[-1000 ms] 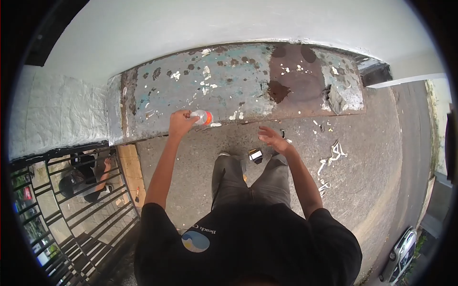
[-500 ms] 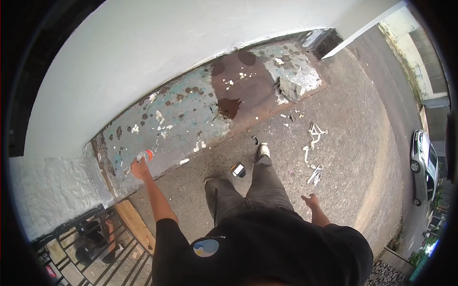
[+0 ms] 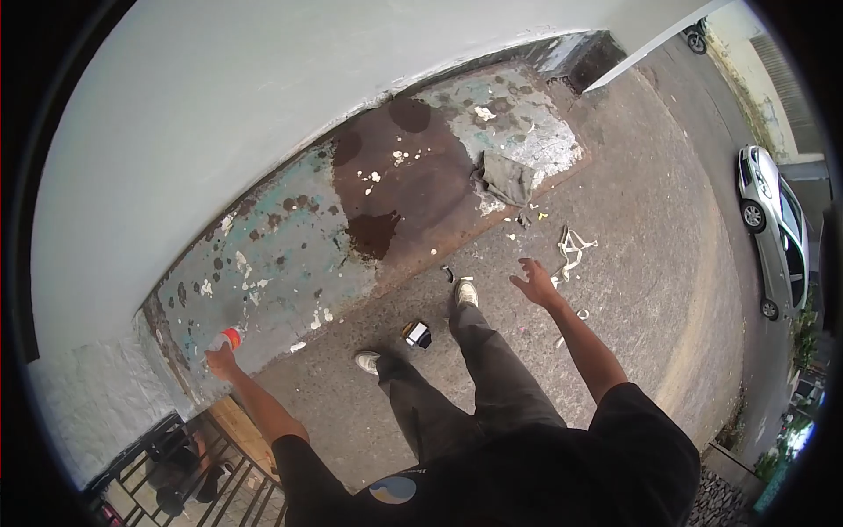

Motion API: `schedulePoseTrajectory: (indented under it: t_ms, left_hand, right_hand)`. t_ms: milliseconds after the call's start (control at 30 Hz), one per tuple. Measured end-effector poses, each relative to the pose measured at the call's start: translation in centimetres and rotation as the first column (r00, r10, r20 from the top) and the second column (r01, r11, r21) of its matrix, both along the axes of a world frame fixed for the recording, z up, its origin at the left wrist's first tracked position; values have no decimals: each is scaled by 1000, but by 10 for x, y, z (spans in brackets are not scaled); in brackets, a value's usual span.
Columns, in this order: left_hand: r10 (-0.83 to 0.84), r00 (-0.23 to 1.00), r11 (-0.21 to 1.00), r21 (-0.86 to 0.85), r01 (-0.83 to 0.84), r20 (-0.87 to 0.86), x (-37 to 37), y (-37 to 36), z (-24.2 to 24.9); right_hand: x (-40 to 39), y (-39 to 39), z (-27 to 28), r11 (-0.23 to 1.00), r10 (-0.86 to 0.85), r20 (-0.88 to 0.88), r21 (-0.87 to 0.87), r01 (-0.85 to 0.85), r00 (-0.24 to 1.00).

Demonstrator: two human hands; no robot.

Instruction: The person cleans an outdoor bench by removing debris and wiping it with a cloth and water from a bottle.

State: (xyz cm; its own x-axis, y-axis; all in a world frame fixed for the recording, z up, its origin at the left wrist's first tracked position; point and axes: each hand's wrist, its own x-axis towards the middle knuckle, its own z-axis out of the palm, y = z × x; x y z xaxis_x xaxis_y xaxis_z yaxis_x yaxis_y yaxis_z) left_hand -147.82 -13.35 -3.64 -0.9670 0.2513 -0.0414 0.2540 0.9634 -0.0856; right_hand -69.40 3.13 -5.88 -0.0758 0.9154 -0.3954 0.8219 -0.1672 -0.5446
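Observation:
At the left, above the end of the stained concrete ledge (image 3: 290,303), my left hand (image 3: 221,360) is closed around a clear container with a red-orange lid (image 3: 230,337). My right hand (image 3: 534,283) hangs over the ground with its fingers apart and nothing in it. Beside it on the ground lies a tangle of white strips (image 3: 572,250). A grey cloth (image 3: 507,178) rests at the ledge's edge. Between my feet and the ledge sits a small black, white and yellow object (image 3: 417,334), with a small black curved piece (image 3: 449,274) near my shoe.
A white wall (image 3: 219,114) rises behind the ledge. At lower left is a black metal railing (image 3: 233,465), with another person (image 3: 171,474) beyond it. A silver car (image 3: 773,228) is parked at the right, and a motorcycle wheel (image 3: 696,42) shows at the top right.
My right hand has moved forward and up toward the white strips. My left hand, still holding the container, appears lower and farther left. The view has shifted, and both my shoes now show.

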Motion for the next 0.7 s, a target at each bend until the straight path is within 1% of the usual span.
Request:
schedulePoseTrajectory:
  t_ms: [33, 67, 100, 133, 167, 200, 233, 267, 300, 333, 367, 400, 433, 467, 533, 567, 633, 667, 700]
  left_hand:
    - [2, 1000, 1000, -12, -2, 2, 15, 11, 9]
    - [89, 980, 996, 38, -83, -180, 44, 28, 23]
    - [182, 918, 983, 100, -157, -353, 67, 40, 25]
    - [186, 916, 982, 83, -167, -357, 78, 41, 10]
    - [109, 898, 983, 179, -35, -425, 88, 42, -13]
    - [39, 866, 960, 259, 106, -499, 97, 42, -33]
    - [32, 882, 940, 315, 134, -470, 126, 52, -48]
    - [19, 897, 916, 368, 162, -442, 163, 64, -63]
    - [-3, 911, 914, 368, 169, -412, 191, 71, -84]
    - [-22, 926, 911, 373, 174, -377, 214, 78, -105]
    - [-16, 929, 915, 369, 162, -370, 234, 85, -124]
    - [45, 953, 915, 395, 81, -298, 254, 93, -143]
    - [108, 970, 910, 415, -7, -220, 268, 101, -159]
    - [124, 972, 909, 415, -31, -199, 277, 108, -172]
    - [196, 913, 945, 319, -77, -359, 287, 118, -197]
    - [221, 911, 943, 313, -109, -349, 291, 122, -197]
    - [271, 927, 906, 394, -155, -258, 292, 126, -178]
    - [288, 922, 908, 380, -177, -259, 293, 125, -179]
    - [282, 922, 904, 396, -163, -264, 291, 127, -179]
  right_hand:
    - [4, 27, -17, 998, -8, 8, 59, 8, 1000]
    - [9, 55, -33, 994, -81, 25, 78, 79, 996]
    - [14, 85, -49, 985, -148, 42, 99, 143, 988]
    - [19, 111, -58, 965, -246, 14, 94, 244, 969]
    - [23, 138, -68, 936, -342, -13, 89, 341, 940]
    - [40, 161, -106, 908, -397, 21, 151, 390, 917]
    - [59, 182, -146, 875, -453, 49, 217, 434, 890]
    - [66, 201, -161, 850, -505, 82, 219, 479, 859]
    - [66, 215, -172, 823, -554, 114, 225, 522, 825]
    - [62, 223, -176, 830, -545, 118, 217, 514, 830]
    - [62, 231, -175, 842, -531, 85, 168, 513, 843]
    - [63, 241, -175, 852, -517, 55, 126, 508, 854]
    - [62, 247, -184, 859, -510, 242, 103, 501, 825]
    - [48, 250, -173, 868, -496, 260, 113, 484, 829]
    - [-1, 245, -125, 773, -629, 267, 322, 547, 730]
    - [-14, 247, -112, 793, -607, 245, 259, 552, 756]
    - [-39, 252, -99, 831, -554, 277, 238, 502, 785]
    - [-49, 253, -96, 847, -530, 293, 221, 483, 796]
    - [-60, 257, -93, 858, -512, 298, 213, 467, 805]
